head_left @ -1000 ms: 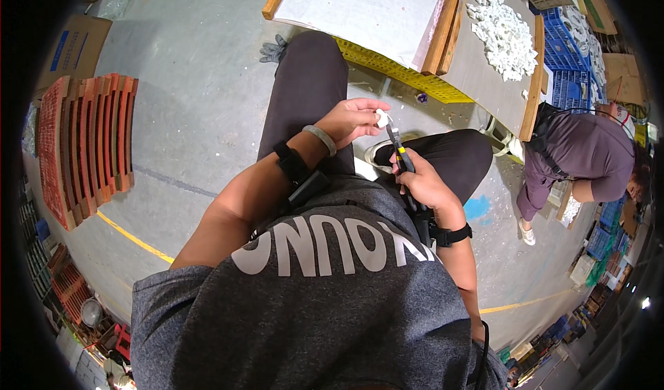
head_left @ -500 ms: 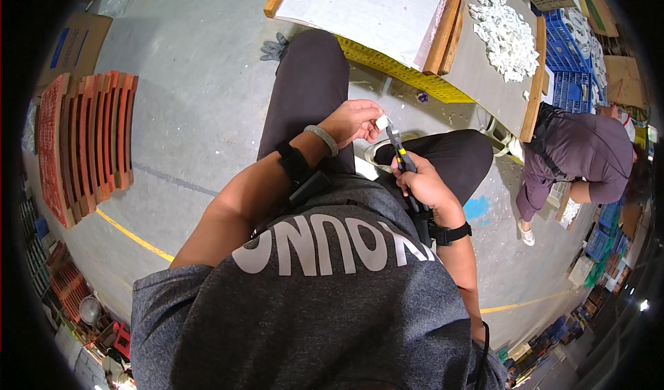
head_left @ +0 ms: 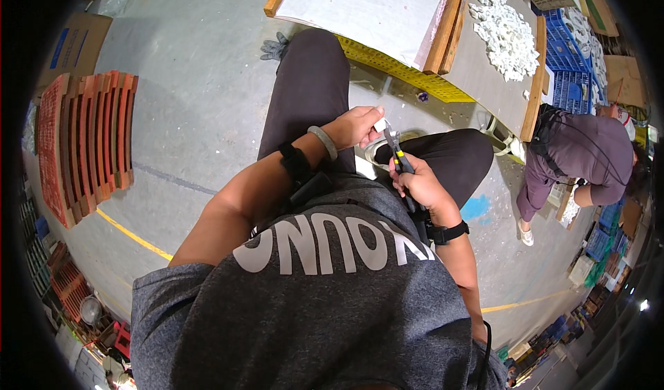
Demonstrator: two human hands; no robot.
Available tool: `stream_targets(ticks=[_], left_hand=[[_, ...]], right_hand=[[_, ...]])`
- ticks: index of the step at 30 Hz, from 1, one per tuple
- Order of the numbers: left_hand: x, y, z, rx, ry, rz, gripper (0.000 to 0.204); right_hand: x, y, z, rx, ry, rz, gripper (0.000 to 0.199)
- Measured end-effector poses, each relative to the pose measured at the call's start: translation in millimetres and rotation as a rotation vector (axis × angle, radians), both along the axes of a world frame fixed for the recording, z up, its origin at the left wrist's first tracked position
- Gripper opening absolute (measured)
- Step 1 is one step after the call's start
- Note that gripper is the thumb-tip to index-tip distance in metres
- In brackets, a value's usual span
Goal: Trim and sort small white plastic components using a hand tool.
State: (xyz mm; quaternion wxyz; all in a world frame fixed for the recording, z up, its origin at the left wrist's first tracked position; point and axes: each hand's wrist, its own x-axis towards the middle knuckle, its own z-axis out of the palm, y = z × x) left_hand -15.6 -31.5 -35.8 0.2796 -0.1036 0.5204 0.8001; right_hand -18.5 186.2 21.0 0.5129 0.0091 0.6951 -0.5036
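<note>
Between the thumb and fingers of my left hand [head_left: 361, 126] is a small white piece [head_left: 380, 125], its exact kind too small to make out. My right hand [head_left: 423, 181] is wrapped round the handles of black pliers with yellow marks [head_left: 400, 156]. The jaws of the pliers point up and away, close beside the white piece; whether they touch it I cannot tell. Both hands are over my lap, between my knees. On the board at the far right lies a heap of small white pieces [head_left: 505, 38].
A white-topped table [head_left: 366, 9] with wooden edge strips stands ahead, above a yellow crate [head_left: 387, 71]. Blue crates [head_left: 571, 89] stand at the right, near a co-worker [head_left: 581, 148] bent over. A grey glove [head_left: 274, 47] lies on the floor; stacked red-brown frames [head_left: 86, 144] stand left.
My left hand has turned slightly, its fingers more curled round the white piece. The pliers' tip has shifted a little toward me. At right, the co-worker's arm has moved slightly.
</note>
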Motion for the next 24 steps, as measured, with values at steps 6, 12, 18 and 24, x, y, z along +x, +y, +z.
stream_targets(ticks=[6, 12, 18, 24], left_hand=[[0, 0, 6, -0.007, -0.019, -0.015, 0.042], [1, 0, 2, -0.076, 0.043, 0.004, 0.042], [1, 0, 4, -0.082, 0.028, 0.011, 0.042], [1, 1, 2, -0.085, 0.049, 0.007, 0.041]], right_hand=[[-1, 1, 3, -0.149, -0.155, -0.071, 0.028], [-4, -2, 15, -0.039, -0.026, 0.076, 0.037], [-5, -1, 19, -0.050, -0.077, 0.075, 0.041], [-5, 3, 21, -0.008, -0.053, 0.098, 0.038]])
